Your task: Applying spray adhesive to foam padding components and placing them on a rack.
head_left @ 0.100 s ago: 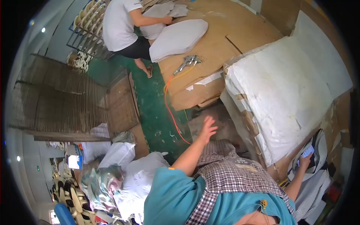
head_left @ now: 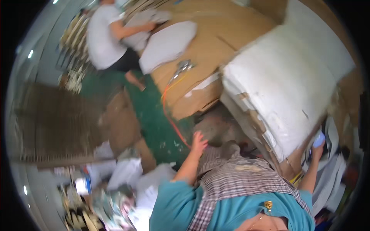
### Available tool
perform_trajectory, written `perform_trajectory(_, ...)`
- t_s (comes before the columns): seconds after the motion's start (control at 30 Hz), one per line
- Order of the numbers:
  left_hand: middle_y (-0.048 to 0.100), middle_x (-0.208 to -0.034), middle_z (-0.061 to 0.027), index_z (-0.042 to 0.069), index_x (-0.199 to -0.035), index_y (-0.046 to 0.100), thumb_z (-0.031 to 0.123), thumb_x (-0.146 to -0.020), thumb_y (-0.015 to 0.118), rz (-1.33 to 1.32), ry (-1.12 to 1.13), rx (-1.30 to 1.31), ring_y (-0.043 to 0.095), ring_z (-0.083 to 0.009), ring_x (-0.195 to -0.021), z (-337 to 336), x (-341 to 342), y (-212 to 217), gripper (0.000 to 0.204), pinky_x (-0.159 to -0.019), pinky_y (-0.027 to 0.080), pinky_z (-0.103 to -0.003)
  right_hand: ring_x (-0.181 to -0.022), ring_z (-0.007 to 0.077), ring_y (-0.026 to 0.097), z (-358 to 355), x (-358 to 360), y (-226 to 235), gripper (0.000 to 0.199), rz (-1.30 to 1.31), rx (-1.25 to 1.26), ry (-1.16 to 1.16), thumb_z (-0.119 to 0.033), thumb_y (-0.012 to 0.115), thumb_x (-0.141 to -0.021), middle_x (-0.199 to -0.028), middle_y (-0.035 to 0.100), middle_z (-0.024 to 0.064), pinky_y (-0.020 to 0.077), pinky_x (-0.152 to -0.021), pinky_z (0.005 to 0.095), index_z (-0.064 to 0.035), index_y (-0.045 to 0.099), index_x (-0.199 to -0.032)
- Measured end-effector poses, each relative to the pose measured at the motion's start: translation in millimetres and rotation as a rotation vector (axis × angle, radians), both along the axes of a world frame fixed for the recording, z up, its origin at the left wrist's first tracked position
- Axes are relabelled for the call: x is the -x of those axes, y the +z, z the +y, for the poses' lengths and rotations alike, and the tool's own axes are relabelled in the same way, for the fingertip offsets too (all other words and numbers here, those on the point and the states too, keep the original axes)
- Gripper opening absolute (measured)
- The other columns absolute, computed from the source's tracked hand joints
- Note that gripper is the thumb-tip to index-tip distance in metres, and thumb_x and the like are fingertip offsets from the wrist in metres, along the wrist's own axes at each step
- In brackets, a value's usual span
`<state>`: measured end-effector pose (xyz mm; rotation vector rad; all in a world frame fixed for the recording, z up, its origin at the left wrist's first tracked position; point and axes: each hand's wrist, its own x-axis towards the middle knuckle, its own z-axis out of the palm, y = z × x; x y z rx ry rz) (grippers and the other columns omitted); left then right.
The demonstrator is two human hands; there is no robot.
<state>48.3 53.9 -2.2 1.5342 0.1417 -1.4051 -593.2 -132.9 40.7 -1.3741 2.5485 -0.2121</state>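
The left hand (head_left: 199, 146) has dropped nearer the checked apron (head_left: 246, 181) and the orange hose (head_left: 165, 106), its fingers looking closer together, while the right hand (head_left: 317, 152) and its pale blue object (head_left: 319, 139) sit higher in a tilted, blurrier view.

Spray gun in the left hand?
No, the spray gun lies on the cardboard-covered table, well apart from the left hand.

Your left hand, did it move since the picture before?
Yes: the left hand has moved to the left, farther from the big white-covered block.
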Motion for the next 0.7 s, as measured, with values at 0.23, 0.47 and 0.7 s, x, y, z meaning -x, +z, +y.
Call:
perform_trajectory(0.23,0.022,-0.142,-0.0092,0.030,-0.139,0.012,0.060,-0.074,0.050,-0.075,0.167,-0.284,0.040,-0.0382,-0.114,87.8,-91.9,-1.7,0.082,-0.094,0.033,-0.048,-0.106,0.0397,0.046,-25.2,-69.5,52.4,0.082,0.154,0.466,0.068,-0.017,0.067,-0.061,-0.119,0.045,0.0243,0.0393,-0.089,0.0429,-0.0086,0.028,-0.132)
perform_trajectory(0.47,0.027,-0.138,-0.0089,0.022,-0.136,0.025,0.057,-0.076,0.051,-0.085,0.116,-0.159,0.045,-0.0315,-0.109,57.5,-76.3,7.3,0.074,-0.088,0.039,-0.043,-0.109,0.0354,0.047,-25.8,-21.9,5.9,0.058,0.190,0.366,0.042,-0.019,0.059,-0.071,-0.118,0.049,0.0224,0.0365,-0.092,0.0433,-0.0030,0.043,-0.124)
perform_trajectory(0.7,0.059,-0.104,-0.0052,0.012,-0.125,0.046,0.034,-0.081,0.059,-0.413,-0.237,-0.121,0.058,-0.0131,-0.072,27.3,-45.3,27.7,0.051,-0.063,0.045,-0.026,-0.106,0.0323,0.049,-48.2,-194.5,72.8,0.040,0.037,0.654,0.765,-0.002,0.059,-0.074,-0.114,0.052,0.0172,0.0365,-0.093,0.0383,0.0001,0.051,-0.113)
